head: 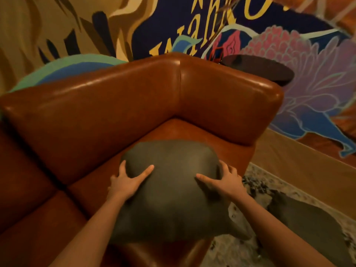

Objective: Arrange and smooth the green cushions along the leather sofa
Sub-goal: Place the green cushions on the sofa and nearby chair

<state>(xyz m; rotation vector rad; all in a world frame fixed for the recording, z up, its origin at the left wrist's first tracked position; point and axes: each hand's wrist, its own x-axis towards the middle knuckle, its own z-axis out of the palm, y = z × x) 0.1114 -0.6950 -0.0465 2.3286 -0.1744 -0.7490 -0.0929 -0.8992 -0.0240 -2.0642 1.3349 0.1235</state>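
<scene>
I see the cushion lying on the sofa seat, in the corner where the backrest meets the right armrest, its near edge reaching the seat's front edge. My left hand grips its left side, thumb stretched across the top and fingers curled round the edge. My right hand grips the right side the same way. A rug lies on the floor right of the sofa, and a round table stands behind the armrest.
</scene>
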